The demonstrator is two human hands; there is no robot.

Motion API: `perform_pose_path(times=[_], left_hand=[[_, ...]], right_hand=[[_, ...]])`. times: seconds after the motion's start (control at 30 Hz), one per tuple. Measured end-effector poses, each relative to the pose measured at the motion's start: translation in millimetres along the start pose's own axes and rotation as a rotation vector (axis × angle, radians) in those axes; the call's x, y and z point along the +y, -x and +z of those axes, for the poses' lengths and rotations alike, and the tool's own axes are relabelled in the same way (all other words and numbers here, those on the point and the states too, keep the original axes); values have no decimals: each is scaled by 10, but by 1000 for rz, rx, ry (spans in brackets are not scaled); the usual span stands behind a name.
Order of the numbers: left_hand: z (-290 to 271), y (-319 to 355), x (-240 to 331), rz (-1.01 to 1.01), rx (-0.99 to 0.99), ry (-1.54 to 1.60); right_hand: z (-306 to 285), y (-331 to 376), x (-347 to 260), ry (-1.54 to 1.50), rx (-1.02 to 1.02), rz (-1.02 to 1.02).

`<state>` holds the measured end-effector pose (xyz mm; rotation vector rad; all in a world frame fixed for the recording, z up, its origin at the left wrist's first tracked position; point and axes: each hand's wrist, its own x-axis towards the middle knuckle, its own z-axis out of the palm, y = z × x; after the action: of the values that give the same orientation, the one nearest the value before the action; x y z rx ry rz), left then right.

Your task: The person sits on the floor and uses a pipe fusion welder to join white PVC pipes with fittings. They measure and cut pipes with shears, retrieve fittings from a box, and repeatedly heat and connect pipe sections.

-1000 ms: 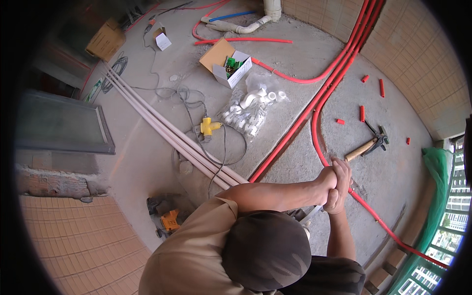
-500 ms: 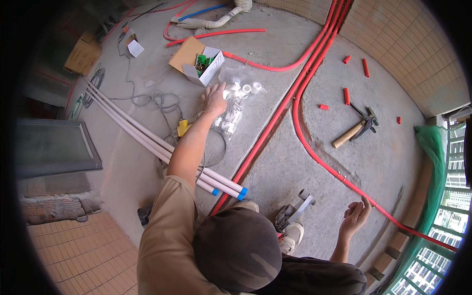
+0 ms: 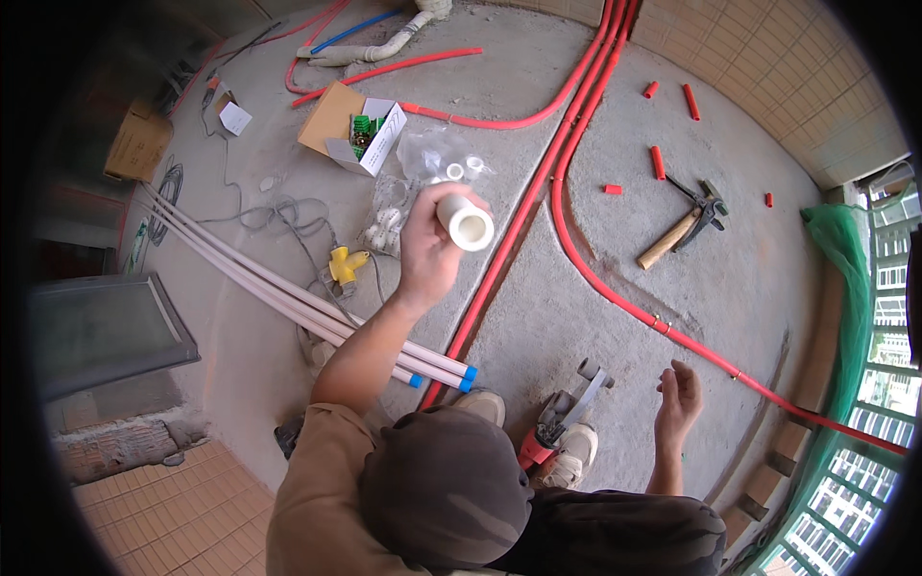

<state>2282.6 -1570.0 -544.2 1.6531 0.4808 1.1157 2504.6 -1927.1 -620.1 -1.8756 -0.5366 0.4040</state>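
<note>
My left hand (image 3: 431, 248) is raised over the middle of the floor, its fingers wrapped round a white plastic pipe fitting (image 3: 469, 228) whose round mouth shows. Beyond it on the concrete lies a clear plastic bag (image 3: 434, 154), with more white fittings (image 3: 455, 172) at it. My right hand (image 3: 680, 403) hovers at the right with nothing in it, fingers apart and slightly bent. Near my shoes stands a tool with a red handle (image 3: 534, 447) and a grey flat head (image 3: 572, 411) with a round end; it looks like a pipe welder.
Red pipes (image 3: 519, 230) run across the floor. White pipes with blue ends (image 3: 317, 326) lie at the left, beside a yellow plug connector (image 3: 346, 267). An open carton of green-packed parts (image 3: 388, 142) stands farther off. A hammer (image 3: 669, 240) and short red pipe pieces (image 3: 657, 162) lie right.
My left hand has picked up a white fitting from the bag area and lifted it toward me. My right hand has shifted slightly left and stays empty.
</note>
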Motion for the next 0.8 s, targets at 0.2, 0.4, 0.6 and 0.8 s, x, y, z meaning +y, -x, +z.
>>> perform_pose_path(times=[0.2,0.4,0.6,0.8], left_hand=[[120,218,593,131,-166,43],[272,219,975,396,-260,118],[359,156,1106,71,-477,520],[399,186,1085,-995,-553,1567]], right_hand=[[272,-3,-195,66,-27,-11],[217,-4,-49,58,-22,-48],[149,150,-9,99,-27,9],[165,193,104,96,-72,62]])
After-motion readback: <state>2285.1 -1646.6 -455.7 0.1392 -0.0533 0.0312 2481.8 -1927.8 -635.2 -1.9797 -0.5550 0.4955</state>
